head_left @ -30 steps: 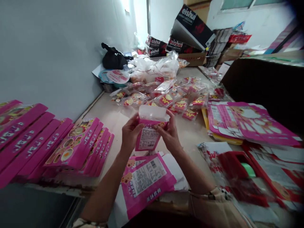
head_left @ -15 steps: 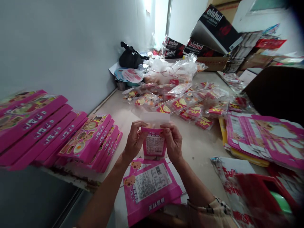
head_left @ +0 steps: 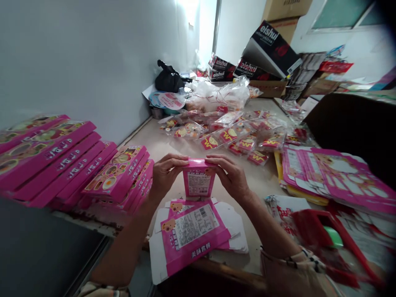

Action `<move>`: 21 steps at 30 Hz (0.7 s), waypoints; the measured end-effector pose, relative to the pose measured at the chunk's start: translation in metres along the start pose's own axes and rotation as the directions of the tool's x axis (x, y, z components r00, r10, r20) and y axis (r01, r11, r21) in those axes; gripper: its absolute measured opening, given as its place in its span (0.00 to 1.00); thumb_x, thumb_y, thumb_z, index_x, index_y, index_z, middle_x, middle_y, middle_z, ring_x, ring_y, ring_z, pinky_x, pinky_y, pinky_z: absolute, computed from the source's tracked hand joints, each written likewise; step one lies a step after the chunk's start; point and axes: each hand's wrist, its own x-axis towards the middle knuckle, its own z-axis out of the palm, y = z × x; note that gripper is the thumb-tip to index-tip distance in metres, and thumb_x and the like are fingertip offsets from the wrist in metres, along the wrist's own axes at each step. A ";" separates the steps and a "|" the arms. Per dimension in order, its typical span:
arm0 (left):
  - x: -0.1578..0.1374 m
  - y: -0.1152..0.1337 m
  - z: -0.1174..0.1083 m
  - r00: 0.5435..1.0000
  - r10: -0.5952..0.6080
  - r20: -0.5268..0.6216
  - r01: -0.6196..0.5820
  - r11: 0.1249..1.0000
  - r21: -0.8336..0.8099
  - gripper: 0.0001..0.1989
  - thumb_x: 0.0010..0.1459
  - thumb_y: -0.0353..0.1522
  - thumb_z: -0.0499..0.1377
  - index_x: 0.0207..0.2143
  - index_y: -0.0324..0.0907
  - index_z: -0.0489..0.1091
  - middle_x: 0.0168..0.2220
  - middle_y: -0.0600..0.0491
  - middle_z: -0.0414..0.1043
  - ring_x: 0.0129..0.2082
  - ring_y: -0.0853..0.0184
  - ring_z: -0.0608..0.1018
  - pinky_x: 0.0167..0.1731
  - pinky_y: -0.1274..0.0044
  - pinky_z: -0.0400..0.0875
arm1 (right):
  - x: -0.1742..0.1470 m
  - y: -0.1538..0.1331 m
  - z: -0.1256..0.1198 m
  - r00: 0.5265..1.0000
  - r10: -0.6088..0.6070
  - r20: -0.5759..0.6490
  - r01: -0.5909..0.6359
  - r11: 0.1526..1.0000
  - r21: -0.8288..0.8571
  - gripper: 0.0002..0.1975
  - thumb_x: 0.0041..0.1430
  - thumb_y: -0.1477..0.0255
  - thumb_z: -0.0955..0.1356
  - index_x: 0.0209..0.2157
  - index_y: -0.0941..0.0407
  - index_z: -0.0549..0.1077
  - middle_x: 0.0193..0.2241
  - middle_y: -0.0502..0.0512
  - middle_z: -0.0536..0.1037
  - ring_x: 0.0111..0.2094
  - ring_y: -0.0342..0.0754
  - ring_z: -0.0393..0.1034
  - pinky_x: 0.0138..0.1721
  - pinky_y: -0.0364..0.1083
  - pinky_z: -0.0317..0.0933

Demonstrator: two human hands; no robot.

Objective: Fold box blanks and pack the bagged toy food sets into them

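Standing upright on the table is a small pink box [head_left: 199, 183], its printed label panel facing me and its top flap folded down. My left hand [head_left: 167, 171] pinches the upper left corner of this box. At the upper right corner, my right hand [head_left: 227, 171] presses with its fingers along the top edge. Just in front of the box lie several flat pink cartons [head_left: 198, 231] with white flaps, label side up, reaching over the table's near edge.
Finished-looking pink boxes [head_left: 117, 173] are stacked in leaning rows at left. Clear packets with red and yellow pieces [head_left: 229, 135] spread behind the box. At right are unfolded printed cartons [head_left: 337, 173] and a red tape dispenser [head_left: 328, 239]. Black printed cartons [head_left: 272, 47] stand at the back.
The raised white flap of the small box has been folded down, so its pink top now shows. Both hands have moved onto the top edge; the view has shifted slightly.
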 end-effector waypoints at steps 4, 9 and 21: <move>-0.001 0.007 -0.011 0.994 0.008 0.112 -0.011 1.000 0.023 0.06 0.57 0.31 0.71 0.38 0.44 0.80 0.45 0.48 0.82 0.46 0.64 0.83 0.46 0.72 0.79 | 0.000 -0.004 -0.007 0.999 -0.007 0.048 0.005 0.999 0.043 0.11 0.68 0.72 0.70 0.51 0.52 0.79 0.58 0.62 0.78 0.57 0.54 0.75 0.57 0.53 0.69; 0.002 0.021 -0.009 0.986 -0.120 0.115 0.117 0.993 0.031 0.08 0.56 0.34 0.71 0.37 0.41 0.80 0.43 0.48 0.82 0.42 0.64 0.83 0.43 0.74 0.81 | 0.006 -0.011 -0.006 0.998 0.064 0.017 -0.065 0.996 0.056 0.09 0.63 0.69 0.74 0.45 0.52 0.82 0.50 0.59 0.83 0.50 0.54 0.79 0.52 0.53 0.71; 0.012 0.028 -0.004 0.992 -0.026 0.127 0.011 0.993 0.120 0.08 0.57 0.33 0.71 0.40 0.44 0.83 0.39 0.50 0.84 0.37 0.66 0.84 0.40 0.75 0.80 | 0.019 -0.017 -0.015 0.932 0.336 0.133 -0.360 0.894 0.265 0.11 0.61 0.68 0.74 0.46 0.48 0.84 0.50 0.53 0.84 0.52 0.55 0.79 0.54 0.54 0.72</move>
